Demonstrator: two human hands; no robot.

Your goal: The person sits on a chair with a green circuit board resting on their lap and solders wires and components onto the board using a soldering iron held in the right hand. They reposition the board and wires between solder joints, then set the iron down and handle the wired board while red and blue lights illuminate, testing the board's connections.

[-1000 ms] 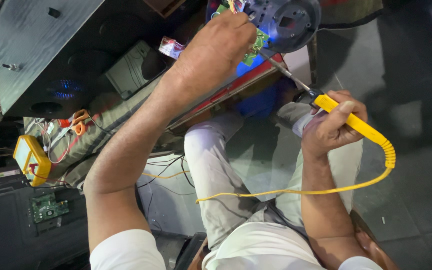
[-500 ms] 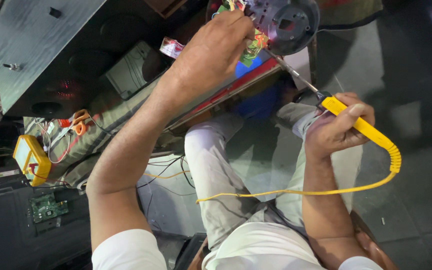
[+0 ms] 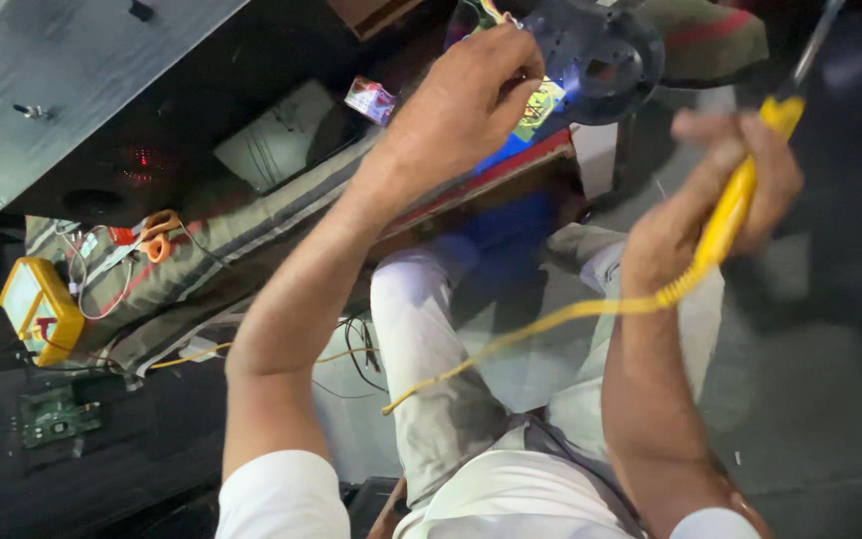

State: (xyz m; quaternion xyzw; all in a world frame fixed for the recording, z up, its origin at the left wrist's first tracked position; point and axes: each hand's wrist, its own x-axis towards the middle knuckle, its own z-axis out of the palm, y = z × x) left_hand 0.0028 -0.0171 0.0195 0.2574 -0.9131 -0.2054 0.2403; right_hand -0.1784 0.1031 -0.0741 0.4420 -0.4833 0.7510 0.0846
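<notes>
The right hand [image 3: 720,200], gripping the yellow soldering iron [image 3: 740,195], has lifted its tip off the round dark part [image 3: 601,60]; the left hand [image 3: 466,95] still pinches a wire there.

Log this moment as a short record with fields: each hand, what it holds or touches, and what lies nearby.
left hand: fingers pinched at the edge of the dark round part, above a colourful printed sheet
right hand: raised, wrapped around the yellow-handled soldering iron, its tip pointing up and away from the round part
cord: yellow cable runs from the iron's handle down across the lap
nearby: yellow meter, orange-handled scissors, green circuit board
posture: seated, knees under the work
</notes>
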